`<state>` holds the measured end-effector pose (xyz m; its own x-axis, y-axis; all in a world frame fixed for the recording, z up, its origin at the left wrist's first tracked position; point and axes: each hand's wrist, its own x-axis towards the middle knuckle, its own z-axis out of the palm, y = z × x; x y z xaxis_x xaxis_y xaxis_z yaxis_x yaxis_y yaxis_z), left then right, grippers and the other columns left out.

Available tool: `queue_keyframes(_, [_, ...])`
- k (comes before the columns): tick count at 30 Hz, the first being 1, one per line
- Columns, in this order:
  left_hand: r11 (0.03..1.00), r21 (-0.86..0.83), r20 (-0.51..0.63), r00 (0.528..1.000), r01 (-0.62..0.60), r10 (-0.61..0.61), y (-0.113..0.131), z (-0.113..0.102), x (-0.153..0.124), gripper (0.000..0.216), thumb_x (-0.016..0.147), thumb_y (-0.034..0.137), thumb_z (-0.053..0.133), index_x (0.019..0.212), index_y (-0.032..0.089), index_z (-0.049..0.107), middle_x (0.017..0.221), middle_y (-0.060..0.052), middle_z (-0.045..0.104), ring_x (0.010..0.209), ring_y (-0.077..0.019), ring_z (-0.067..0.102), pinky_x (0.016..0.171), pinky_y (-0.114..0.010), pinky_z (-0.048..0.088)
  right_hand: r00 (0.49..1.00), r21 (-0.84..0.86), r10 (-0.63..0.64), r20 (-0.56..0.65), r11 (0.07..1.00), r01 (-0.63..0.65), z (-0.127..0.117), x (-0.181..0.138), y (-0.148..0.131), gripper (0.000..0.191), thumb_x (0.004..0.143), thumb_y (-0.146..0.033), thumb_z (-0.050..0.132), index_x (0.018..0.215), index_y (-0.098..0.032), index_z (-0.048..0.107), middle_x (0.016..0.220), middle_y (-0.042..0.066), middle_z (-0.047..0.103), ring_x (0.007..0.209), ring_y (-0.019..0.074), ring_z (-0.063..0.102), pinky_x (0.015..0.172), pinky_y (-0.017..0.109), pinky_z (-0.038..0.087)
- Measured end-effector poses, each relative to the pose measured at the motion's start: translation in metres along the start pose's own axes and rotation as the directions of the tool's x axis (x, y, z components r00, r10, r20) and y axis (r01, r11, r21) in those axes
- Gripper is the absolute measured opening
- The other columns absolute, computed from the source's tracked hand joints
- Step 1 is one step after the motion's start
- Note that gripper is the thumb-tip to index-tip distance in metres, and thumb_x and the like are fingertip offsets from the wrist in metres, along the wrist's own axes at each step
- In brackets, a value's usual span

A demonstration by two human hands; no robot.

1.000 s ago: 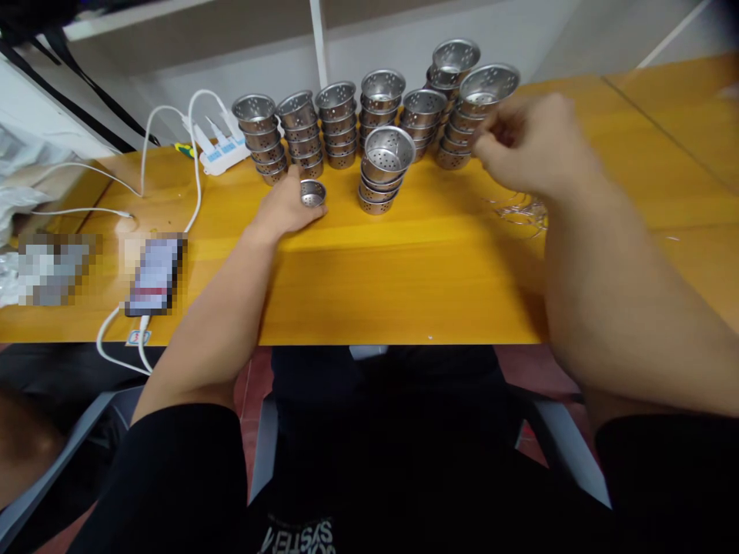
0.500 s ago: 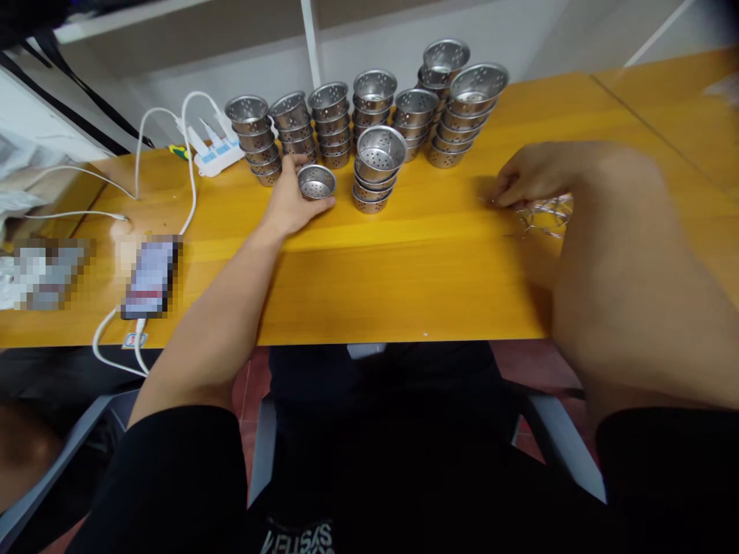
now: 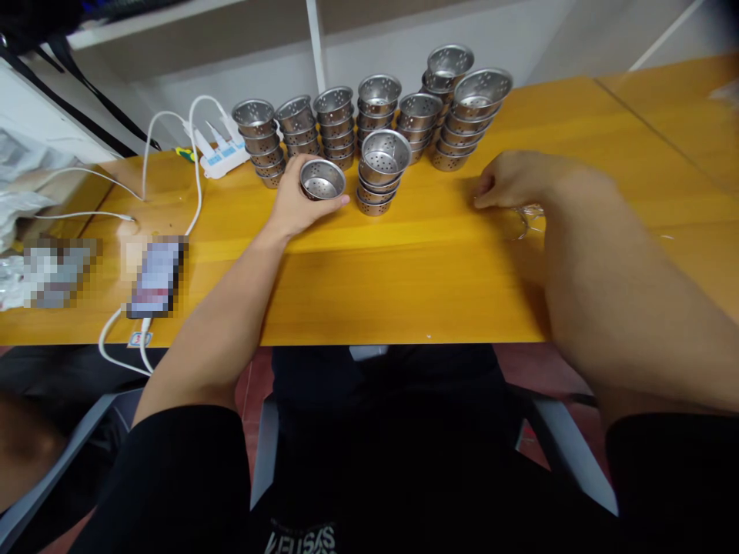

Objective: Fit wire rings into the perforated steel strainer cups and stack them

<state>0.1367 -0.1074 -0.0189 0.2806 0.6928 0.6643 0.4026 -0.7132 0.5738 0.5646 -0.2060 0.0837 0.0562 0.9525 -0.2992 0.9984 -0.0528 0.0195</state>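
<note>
My left hand (image 3: 294, 201) is curled round a small perforated metal cup (image 3: 322, 181), thumb on its near side and fingers behind it. The cup's open mouth faces up. Just right of it stands a short stack of similar cups (image 3: 375, 206). Over the right part of the table, my right hand (image 3: 511, 181) has its fingertips pinched together, pointing left. Whatever is between them is hidden or too small to name. Thin shiny wire pieces (image 3: 526, 218) lie by this hand, partly covered by the wrist.
Several stacks of perforated cups (image 3: 378, 96) line the back of the yellow table (image 3: 369, 285). A phone (image 3: 155, 277) with a white cable lies at left, near a white power strip (image 3: 226, 158). Plastic bags (image 3: 28, 208) sit at the far left. A chair armrest (image 3: 264, 446) shows below.
My left hand has raised the cup slightly and shifted it a little right. My right hand has moved left, away from the wire pieces, with its fingertips still pinched.
</note>
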Motion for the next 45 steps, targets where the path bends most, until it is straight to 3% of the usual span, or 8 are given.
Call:
queue_keyframes(8, [0.993,-0.085,-0.008,0.996,0.085,-0.086,0.011,-0.003,0.000,0.112,0.060,0.099,0.112,0.135,0.026,0.073,0.132,-0.011,0.084,0.129,-0.0357,0.085,0.130,-0.065,0.069,0.999,-0.110,-0.054,-0.008,0.993,0.053,0.002,-0.003,-0.014,0.022,0.119,-0.023,0.082,0.114,-0.003,0.090,0.105,0.025,0.085,0.082,0.0250,0.070,0.077,0.040,0.045])
queue_keyframes(15, [0.993,-0.117,-0.051,0.998,0.016,-0.022,0.004,0.005,0.003,0.125,0.066,0.104,0.106,0.158,0.033,0.061,0.154,-0.013,0.079,0.145,-0.0375,0.084,0.134,-0.059,0.068,0.964,0.004,-0.058,-0.261,0.998,0.062,-0.007,-0.017,-0.008,0.014,0.111,-0.017,0.083,0.100,-0.021,0.075,0.098,0.012,0.079,0.082,0.0256,0.065,0.076,0.038,0.047])
queue_keyframes(22, [0.993,-0.099,-0.032,0.998,-0.058,0.055,-0.007,0.010,0.001,0.110,0.083,0.108,0.090,0.157,0.033,0.058,0.150,-0.011,0.079,0.142,-0.0356,0.084,0.133,-0.058,0.067,0.744,0.310,-0.148,-0.651,0.843,0.439,-0.002,-0.028,-0.014,0.021,0.106,-0.004,0.077,0.117,-0.021,0.084,0.110,0.011,0.088,0.102,0.0280,0.085,0.102,0.041,0.067])
queue_keyframes(25, [0.992,-0.081,-0.022,0.996,-0.091,0.090,0.009,0.005,0.000,0.106,0.086,0.108,0.087,0.155,0.034,0.057,0.146,-0.010,0.080,0.138,-0.0348,0.086,0.132,-0.058,0.068,0.599,0.364,-0.121,-0.792,0.694,0.622,0.007,-0.023,-0.022,0.020,0.110,-0.013,0.077,0.124,-0.019,0.090,0.113,0.014,0.089,0.099,0.0282,0.085,0.098,0.043,0.068])
queue_keyframes(27, [0.993,-0.065,-0.014,0.995,-0.097,0.097,0.030,0.002,0.000,0.107,0.085,0.111,0.086,0.154,0.034,0.057,0.144,-0.009,0.079,0.137,-0.0354,0.086,0.129,-0.058,0.069,0.562,0.425,-0.096,-0.822,0.554,0.716,0.014,-0.020,-0.033,0.009,0.114,-0.023,0.082,0.121,-0.019,0.087,0.110,0.015,0.087,0.090,0.0258,0.081,0.088,0.041,0.067])
queue_keyframes(33, [0.995,-0.078,0.123,0.990,-0.061,0.071,0.104,0.006,-0.012,0.097,0.084,0.096,0.099,0.147,0.034,0.059,0.138,-0.006,0.074,0.137,-0.0393,0.086,0.122,-0.062,0.073,0.530,0.495,-0.148,-0.835,0.218,0.841,0.028,-0.037,-0.085,0.056,0.108,-0.080,0.098,0.111,-0.026,0.084,0.095,0.010,0.078,0.070,0.0200,0.063,0.062,0.039,0.057])
queue_keyframes(37, [0.997,-0.053,0.206,0.976,-0.056,0.066,0.124,0.019,-0.020,0.102,0.078,0.091,0.108,0.147,0.036,0.057,0.140,-0.005,0.072,0.143,-0.0419,0.084,0.121,-0.065,0.074,0.569,0.537,-0.189,-0.801,0.196,0.821,0.032,-0.055,-0.105,0.053,0.105,-0.078,0.103,0.105,-0.029,0.082,0.088,0.007,0.071,0.075,0.0235,0.063,0.062,0.041,0.062])
queue_keyframes(45, [0.993,-0.116,0.260,0.965,-0.009,0.039,0.123,0.029,-0.022,0.126,0.056,0.100,0.113,0.147,0.036,0.055,0.149,-0.008,0.071,0.143,-0.0446,0.082,0.119,-0.069,0.073,0.615,0.585,-0.220,-0.758,0.189,0.789,0.041,-0.047,-0.110,0.051,0.102,-0.073,0.106,0.102,-0.029,0.081,0.084,0.005,0.063,0.073,0.0229,0.058,0.063,0.041,0.059])
